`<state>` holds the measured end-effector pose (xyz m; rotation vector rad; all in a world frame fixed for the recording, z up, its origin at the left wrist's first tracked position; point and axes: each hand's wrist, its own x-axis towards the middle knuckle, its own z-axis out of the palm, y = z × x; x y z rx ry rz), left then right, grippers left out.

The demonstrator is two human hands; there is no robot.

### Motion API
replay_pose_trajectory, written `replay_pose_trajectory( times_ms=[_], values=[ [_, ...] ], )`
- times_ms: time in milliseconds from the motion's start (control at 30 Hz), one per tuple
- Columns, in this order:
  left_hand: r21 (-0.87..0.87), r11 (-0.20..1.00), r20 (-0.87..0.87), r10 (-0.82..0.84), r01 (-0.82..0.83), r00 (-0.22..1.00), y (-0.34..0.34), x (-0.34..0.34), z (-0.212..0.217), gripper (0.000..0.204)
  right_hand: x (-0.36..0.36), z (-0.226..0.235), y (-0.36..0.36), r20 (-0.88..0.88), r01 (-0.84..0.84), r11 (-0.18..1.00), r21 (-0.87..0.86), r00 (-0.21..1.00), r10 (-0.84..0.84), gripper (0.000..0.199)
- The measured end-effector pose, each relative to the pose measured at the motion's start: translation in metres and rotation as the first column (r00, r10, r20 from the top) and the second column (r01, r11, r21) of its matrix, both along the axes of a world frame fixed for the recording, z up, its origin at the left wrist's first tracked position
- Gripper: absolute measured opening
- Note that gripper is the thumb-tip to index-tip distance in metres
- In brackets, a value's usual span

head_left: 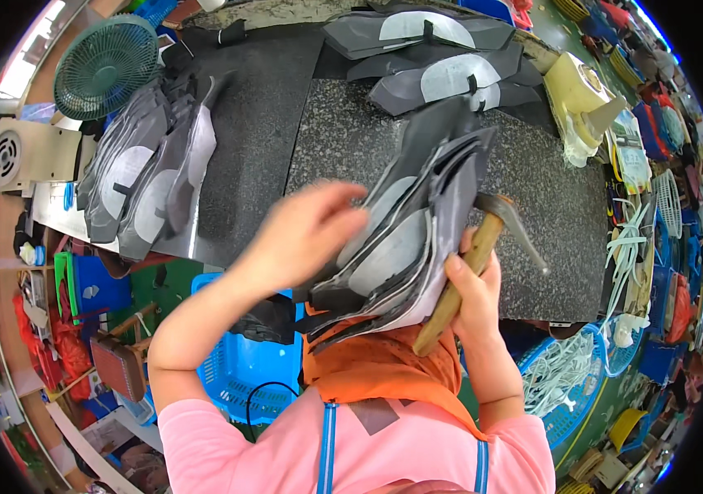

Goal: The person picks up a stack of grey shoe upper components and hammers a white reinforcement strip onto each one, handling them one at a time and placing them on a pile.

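Note:
My right hand (477,284) is closed round the wooden handle of a hammer (460,284), whose curved metal head points up and to the right. Against that hand and my orange apron (384,375) leans a bundle of black and grey sheet-material pieces (397,255) with pale rounded patches, tilted up from the table edge. Whether the right fingers also grip the bundle is hidden. Slightly blurred, my left hand (306,230) is at the bundle's left side with its fingers apart; it appears to hold nothing.
More such pieces lie in piles at the table's left (141,177) and far side (458,74). A green fan (107,66) stands far left, a cream machine (578,99) far right. Blue baskets (244,375) sit below the near edge; the right basket (574,412) holds pale strips.

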<state>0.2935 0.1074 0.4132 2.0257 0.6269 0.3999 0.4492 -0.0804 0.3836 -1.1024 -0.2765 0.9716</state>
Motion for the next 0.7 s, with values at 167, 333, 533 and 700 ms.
replay_pose_trajectory(
  times_ms=[167,333,533,700],
  values=[
    [-0.494,0.868,0.117,0.130,-0.056,0.985,-0.015,0.013,-0.026,0.017,-0.006,-0.006,-0.009,0.004,0.003,1.000,0.020,1.000,-0.003,0.044],
    [0.026,0.940,0.191,0.330,-0.341,0.924,0.024,0.011,-0.060,0.019,-0.017,-0.015,-0.028,0.307,0.144,0.989,-0.038,0.943,-0.125,0.050],
    [0.907,0.307,0.084,0.535,-0.287,0.840,0.112,-0.042,-0.037,0.039,-0.006,0.005,-0.035,0.333,0.189,0.979,0.078,0.920,-0.204,0.041],
    [0.159,0.972,0.086,-0.190,0.175,0.978,-0.023,0.025,0.019,0.027,-0.016,-0.003,-0.017,0.230,0.084,0.995,0.054,0.968,-0.094,0.031]
  ],
)
